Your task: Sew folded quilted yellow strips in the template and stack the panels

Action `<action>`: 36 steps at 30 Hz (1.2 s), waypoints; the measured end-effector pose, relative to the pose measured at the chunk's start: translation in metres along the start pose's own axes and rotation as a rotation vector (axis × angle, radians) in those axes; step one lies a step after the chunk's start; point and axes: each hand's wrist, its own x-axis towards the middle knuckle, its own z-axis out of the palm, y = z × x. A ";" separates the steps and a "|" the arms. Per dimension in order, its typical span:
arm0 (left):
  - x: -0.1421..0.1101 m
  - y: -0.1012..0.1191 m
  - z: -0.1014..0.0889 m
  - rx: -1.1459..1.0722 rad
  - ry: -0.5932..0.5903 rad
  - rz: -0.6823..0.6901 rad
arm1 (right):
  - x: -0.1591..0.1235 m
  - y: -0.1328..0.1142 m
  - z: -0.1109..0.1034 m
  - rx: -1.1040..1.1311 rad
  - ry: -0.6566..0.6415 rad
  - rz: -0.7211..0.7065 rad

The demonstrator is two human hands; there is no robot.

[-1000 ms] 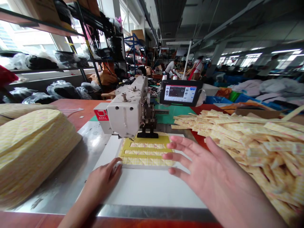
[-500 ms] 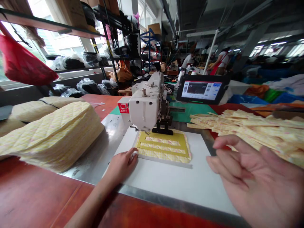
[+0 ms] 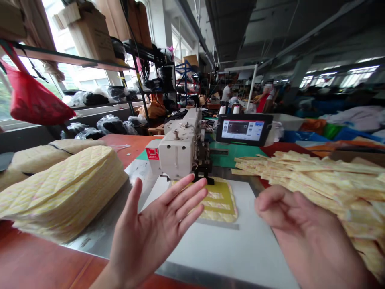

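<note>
The left hand (image 3: 150, 228) is raised nearest the camera, open wide with its fingers spread and holding nothing. Its fingertips (image 3: 192, 196) overlap the view of the far end of the yellow template (image 3: 224, 196), and whether they touch it cannot be told. The right hand (image 3: 309, 224) hangs over the right edge of the white board (image 3: 255, 257), its fingers curled narrowly toward the thumb, with nothing showing between them.

The quilted piece (image 3: 218, 214) lies in the template near the middle of the board, partly hidden by the left hand. The template's far end runs under the black presser foot (image 3: 204, 176) of the sewing machine (image 3: 177, 150). A grey strip (image 3: 219, 224) lies on the board just beside the template's near edge.

Off the board's left edge, a tall stack of quilted pads (image 3: 60, 188) sits on the steel tabletop (image 3: 99, 237), with more pads (image 3: 42, 150) behind it. Beyond the board's right edge, a loose heap of quilted strips (image 3: 325, 180) spreads toward the table's right side.

Behind the machine are a green mat (image 3: 234, 151) and a lit touchscreen (image 3: 243, 130), with thread spools (image 3: 228, 109) farther back. Along the left wall, bagged black goods (image 3: 111, 125) fill the shelves beneath cardboard boxes (image 3: 87, 34), and a red bag (image 3: 33, 104) hangs nearby. Two co-workers (image 3: 246, 94) stand at the far benches, and heaps of fabric (image 3: 355, 120) lie to the right.
</note>
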 end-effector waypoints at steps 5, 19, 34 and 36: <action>0.010 -0.012 0.007 0.016 0.001 -0.021 | 0.004 -0.010 0.012 -0.085 -0.028 -0.010; 0.006 -0.018 0.036 -0.121 -0.136 -0.057 | -0.005 -0.019 0.014 -0.101 -0.087 -0.106; 0.007 -0.026 0.035 -0.139 -0.196 -0.145 | -0.019 -0.026 0.016 -0.373 -0.216 -0.189; 0.007 -0.027 0.035 -0.144 -0.197 -0.147 | -0.018 -0.027 0.017 -0.378 -0.215 -0.190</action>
